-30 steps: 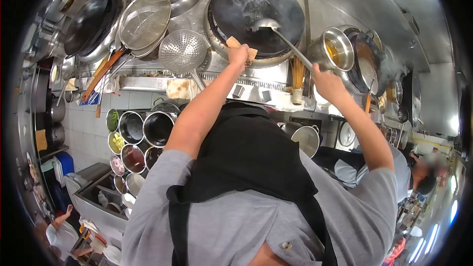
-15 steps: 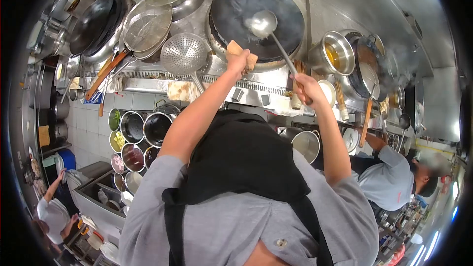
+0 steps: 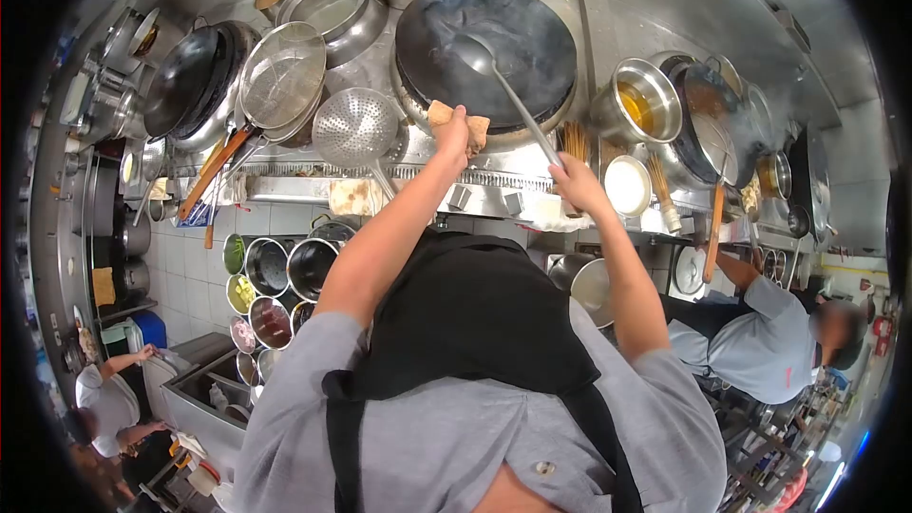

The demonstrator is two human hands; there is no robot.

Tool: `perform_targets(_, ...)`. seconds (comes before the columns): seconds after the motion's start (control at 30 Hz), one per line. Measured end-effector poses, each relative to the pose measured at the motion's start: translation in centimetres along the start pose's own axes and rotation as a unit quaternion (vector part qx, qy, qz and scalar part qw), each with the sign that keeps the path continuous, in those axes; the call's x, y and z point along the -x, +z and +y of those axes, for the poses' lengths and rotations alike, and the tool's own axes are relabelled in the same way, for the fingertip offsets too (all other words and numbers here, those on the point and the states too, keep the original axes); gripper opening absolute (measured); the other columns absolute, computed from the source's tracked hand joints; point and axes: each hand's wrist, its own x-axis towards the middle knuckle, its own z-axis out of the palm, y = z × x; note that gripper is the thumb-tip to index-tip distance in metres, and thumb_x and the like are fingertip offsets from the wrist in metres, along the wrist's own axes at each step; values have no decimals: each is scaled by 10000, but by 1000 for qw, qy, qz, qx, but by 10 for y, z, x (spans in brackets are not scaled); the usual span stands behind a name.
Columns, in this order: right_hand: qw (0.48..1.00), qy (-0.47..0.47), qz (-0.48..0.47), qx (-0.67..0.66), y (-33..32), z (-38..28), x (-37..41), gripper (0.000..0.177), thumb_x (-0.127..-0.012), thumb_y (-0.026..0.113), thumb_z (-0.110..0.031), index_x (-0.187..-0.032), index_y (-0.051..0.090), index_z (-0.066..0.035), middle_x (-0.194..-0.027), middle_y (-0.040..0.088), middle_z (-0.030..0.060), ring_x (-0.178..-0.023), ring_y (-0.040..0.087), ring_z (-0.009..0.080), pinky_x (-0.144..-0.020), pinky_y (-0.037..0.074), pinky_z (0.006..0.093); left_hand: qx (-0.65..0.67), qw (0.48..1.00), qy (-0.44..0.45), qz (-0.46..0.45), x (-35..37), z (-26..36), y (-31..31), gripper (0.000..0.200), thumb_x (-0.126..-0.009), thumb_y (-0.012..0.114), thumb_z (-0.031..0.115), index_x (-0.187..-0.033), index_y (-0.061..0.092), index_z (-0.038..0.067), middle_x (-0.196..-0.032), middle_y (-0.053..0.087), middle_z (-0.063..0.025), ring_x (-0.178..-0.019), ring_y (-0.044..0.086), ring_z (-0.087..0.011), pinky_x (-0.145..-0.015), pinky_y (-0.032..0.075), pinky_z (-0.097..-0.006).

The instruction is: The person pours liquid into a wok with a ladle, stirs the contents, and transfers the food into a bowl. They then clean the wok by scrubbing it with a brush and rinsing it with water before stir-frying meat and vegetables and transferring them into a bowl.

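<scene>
A dark wok [image 3: 532,33] sits on the burner in front of me, with smoke rising from it. At its near-left edge my left hand [image 3: 454,138] is closed around a folded tan cloth [image 3: 475,128]. My right hand [image 3: 580,186] grips the long handle of a metal ladle [image 3: 518,106]. The ladle's bowl is down in the wok, its rounded back upward. I cannot make out any food in the wok. Beside my left forearm rests a perforated skimmer [image 3: 354,126], and a bamboo brush [image 3: 575,142] stands near my right hand.
Right of the wok are a steel pot of yellow liquid [image 3: 636,104], a white bowl [image 3: 627,184] and another bamboo brush [image 3: 660,180]. Wire strainers [image 3: 282,76] lie at left. Several ingredient pots [image 3: 269,266] stand below. A co-worker [image 3: 760,332] works at far right, another person [image 3: 109,404] at lower left.
The ladle bowl has moved left in the wok and turned from open side up to back up. My right hand has shifted slightly left. The left hand still holds the cloth at the rim.
</scene>
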Motion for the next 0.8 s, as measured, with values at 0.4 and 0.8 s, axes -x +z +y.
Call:
perform_targets(0.4, 996, 58, 69, -5, 35, -68, -72, 365, -932, 533, -254, -1188, 492, 4, -903, 641, 287, -890, 635, 433, -809, 480, 510, -76, 996, 41, 14, -50, -25, 3, 217, -820, 577, 158, -904, 549, -40, -753, 612, -114, -533, 619, -247, -423, 473, -381)
perform_targets(0.8, 968, 14, 17, 252, -65, -35, 42, 303, -862, 574, -224, -1060, 549, 3, -884, 647, 263, -884, 627, 424, -763, 477, 489, -119, 985, 121, 9, 4, -2, -13, 315, -786, 631, 151, -981, 553, -84, -917, 637, -169, -818, 640, -248, -736, 499, -382)
